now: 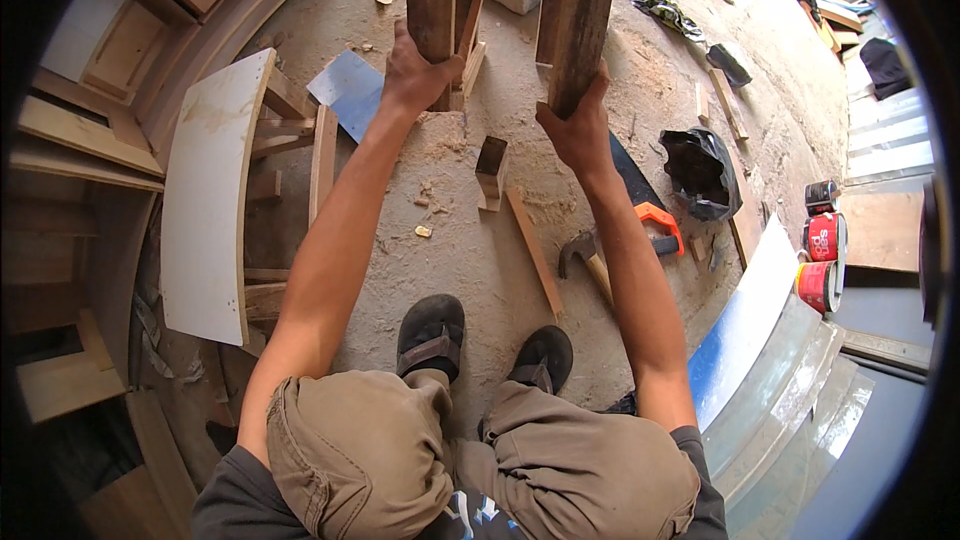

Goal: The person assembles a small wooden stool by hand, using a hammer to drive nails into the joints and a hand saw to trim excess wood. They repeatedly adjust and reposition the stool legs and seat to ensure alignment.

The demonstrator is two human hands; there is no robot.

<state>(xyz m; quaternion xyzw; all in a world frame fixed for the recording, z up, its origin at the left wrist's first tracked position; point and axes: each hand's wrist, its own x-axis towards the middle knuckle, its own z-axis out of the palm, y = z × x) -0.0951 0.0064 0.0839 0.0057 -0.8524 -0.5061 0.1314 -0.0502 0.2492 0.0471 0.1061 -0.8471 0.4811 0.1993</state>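
Observation:
Both my arms reach forward to a small wooden frame (583, 40) with dark-stained upright boards and a pale board across its top. My left hand (418, 72) is closed on its left upright, thumb toward the inside. On the right upright, my right hand (582, 128) grips the lower end. Below the frame, between my forearms, a short wood block (491, 172) stands on the dusty floor. A thin wood strip (535, 255) lies beside it. Close to my right forearm are a hammer (588, 265) and a handsaw (657, 225) with an orange and black handle, both partly hidden by the arm.
A white-topped wooden piece (212, 200) stands on its side at my left, near stacked wooden cabinets (90, 130). To the right lie a black plastic bag (700, 172), red cans (822, 260) and glass sheets (790, 410). My sandalled feet (432, 335) rest on the floor (400, 250).

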